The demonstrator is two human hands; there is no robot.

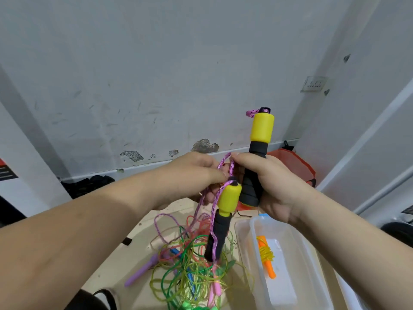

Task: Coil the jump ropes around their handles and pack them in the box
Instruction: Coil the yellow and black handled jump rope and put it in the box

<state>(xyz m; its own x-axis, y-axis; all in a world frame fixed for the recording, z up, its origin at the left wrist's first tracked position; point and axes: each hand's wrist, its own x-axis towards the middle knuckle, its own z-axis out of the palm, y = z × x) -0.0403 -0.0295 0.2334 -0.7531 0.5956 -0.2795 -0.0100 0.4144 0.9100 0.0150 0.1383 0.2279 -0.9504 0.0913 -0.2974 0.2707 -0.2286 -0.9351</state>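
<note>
The right hand [277, 189] grips the black foam of an upright yellow-and-black handle [262, 128]. Just left of it, the left hand [190, 175] pinches the purple rope [224, 158]. A second handle [226, 203] hangs below the hands, tilted, with rope running down along it. A tangle of coloured ropes [192, 262] lies on the table [134, 233]. At the near right, a clear box [244, 242] holds an orange-handled rope [266, 257], coiled.
</note>
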